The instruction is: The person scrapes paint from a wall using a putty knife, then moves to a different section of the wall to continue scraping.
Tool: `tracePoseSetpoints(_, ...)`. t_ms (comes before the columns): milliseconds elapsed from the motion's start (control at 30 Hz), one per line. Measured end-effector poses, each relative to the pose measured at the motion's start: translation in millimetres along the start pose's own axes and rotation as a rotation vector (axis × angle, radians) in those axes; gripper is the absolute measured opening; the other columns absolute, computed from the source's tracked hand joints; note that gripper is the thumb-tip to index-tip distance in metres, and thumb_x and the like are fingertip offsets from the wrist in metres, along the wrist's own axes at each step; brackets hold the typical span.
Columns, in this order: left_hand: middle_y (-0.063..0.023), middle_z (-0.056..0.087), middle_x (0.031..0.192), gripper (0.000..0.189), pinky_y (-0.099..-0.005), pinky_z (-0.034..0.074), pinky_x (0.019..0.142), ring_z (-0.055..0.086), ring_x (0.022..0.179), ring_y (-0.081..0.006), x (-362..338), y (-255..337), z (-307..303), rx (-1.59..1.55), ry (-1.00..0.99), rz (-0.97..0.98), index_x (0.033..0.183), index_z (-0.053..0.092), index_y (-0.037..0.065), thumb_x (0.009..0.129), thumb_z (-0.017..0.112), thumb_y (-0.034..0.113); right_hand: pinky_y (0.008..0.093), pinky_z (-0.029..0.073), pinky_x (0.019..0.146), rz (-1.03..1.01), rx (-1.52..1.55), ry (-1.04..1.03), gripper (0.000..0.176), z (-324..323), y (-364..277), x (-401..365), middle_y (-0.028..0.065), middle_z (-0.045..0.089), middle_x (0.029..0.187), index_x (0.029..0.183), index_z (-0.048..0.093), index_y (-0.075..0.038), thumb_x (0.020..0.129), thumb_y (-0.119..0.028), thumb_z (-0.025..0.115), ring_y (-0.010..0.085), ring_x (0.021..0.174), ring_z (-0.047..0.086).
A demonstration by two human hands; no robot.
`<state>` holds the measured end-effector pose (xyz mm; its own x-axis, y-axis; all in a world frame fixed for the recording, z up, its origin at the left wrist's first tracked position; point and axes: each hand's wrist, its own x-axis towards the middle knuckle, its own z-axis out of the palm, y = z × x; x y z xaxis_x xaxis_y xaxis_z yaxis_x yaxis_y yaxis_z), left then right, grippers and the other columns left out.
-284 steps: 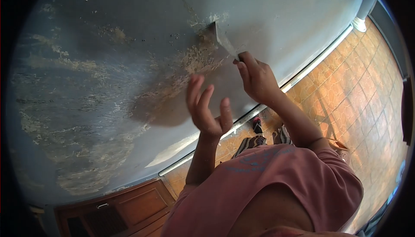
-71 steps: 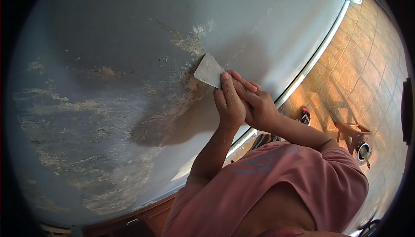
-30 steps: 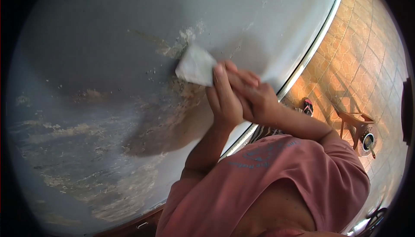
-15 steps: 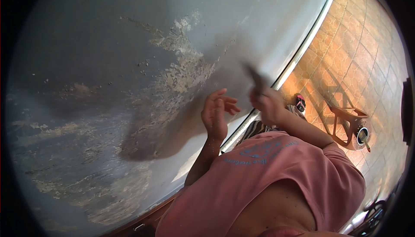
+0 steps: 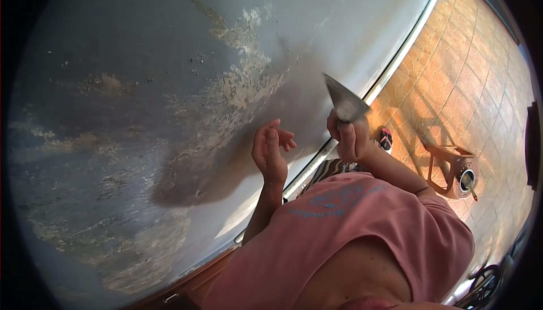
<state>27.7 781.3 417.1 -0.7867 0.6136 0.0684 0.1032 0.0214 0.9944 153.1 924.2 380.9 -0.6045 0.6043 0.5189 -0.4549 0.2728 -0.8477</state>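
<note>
My right hand (image 5: 349, 136) is closed round the handle of a putty knife (image 5: 344, 98), held up in front of my chest. Its flared metal blade points away from me, apart from the wall; the handle is mostly hidden in my fist. To the left, my left hand (image 5: 271, 150) is raised near the wall with its fingers loosely curled and apart, holding nothing. The grey wall (image 5: 305, 21) fills the left of the view. A rough patch of flaked paint (image 5: 246, 84) runs across it, and shadows fall over part of that patch.
A white skirting strip (image 5: 404, 50) borders the tiled floor (image 5: 481, 61). On the right stands an orange-brown stool (image 5: 435, 166) with a round container (image 5: 467, 179) on it, a brush-like handle sticking out. Brown wood (image 5: 195, 287) lies along the wall at the bottom.
The putty knife was a dark blur and now shows its blade face clearly, turned in my right hand. My left hand has shifted slightly left in the view, fingers still apart.
</note>
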Motion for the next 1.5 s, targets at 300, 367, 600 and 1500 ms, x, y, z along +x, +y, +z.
tracePoseSetpoints(300, -0.0086, 0.062, 0.078, 0.026, -0.026, 0.041, 0.059, 0.057, 0.064, -0.015, -3, -5, 3, -0.002, -0.007, -0.021, 0.11, 0.054, 0.002, 0.095, 0.046, 0.022, 0.044, 0.04, 0.051, -0.055, -0.07, -0.093, 0.017, 5, 5, -3, 0.0166, 0.045, 0.062, 0.086, 0.046, -0.001, 0.094, -0.014, 0.038, 0.0399, 0.056, 0.051)
tracePoseSetpoints(367, -0.0086, 0.062, 0.078, 0.026, -0.0261, 0.041, 0.059, 0.057, 0.064, -0.0149, -6, -3, 7, -0.05, 0.008, -0.042, 0.11, 0.054, 0.002, 0.096, 0.046, 0.022, 0.0432, 0.039, 0.05, 0.002, -0.309, -0.085, 0.019, 17, 22, 11, 0.0163, 0.045, 0.061, 0.082, 0.046, -0.001, 0.094, -0.015, 0.038, 0.0381, 0.053, 0.051)
tracePoseSetpoints(600, -0.0081, 0.063, 0.079, 0.026, -0.0269, 0.042, 0.059, 0.058, 0.066, -0.0157, -9, 0, 6, 0.0, -0.006, -0.002, 0.11, 0.054, 0.001, 0.095, 0.047, 0.022, 0.042, 0.039, 0.047, -0.165, -0.102, 0.014, 0.021, 3, -27, 26, 0.0148, 0.043, 0.054, 0.081, 0.046, -0.002, 0.094, -0.016, 0.038, 0.0362, 0.049, 0.05)
tracePoseSetpoints(1500, -0.0124, 0.055, 0.073, 0.045, -0.0384, 0.048, 0.083, 0.062, 0.085, -0.0282, 38, 6, 68, -0.28, -0.236, -0.174, 0.094, 0.044, 0.001, 0.1, 0.025, 0.041, 0.0433, 0.05, 0.057, 0.061, -0.371, -0.07, 0.061, 41, 18, 1, 0.0184, 0.062, 0.1, 0.135, 0.043, -0.011, 0.076, -0.011, 0.059, 0.0361, 0.067, 0.061)
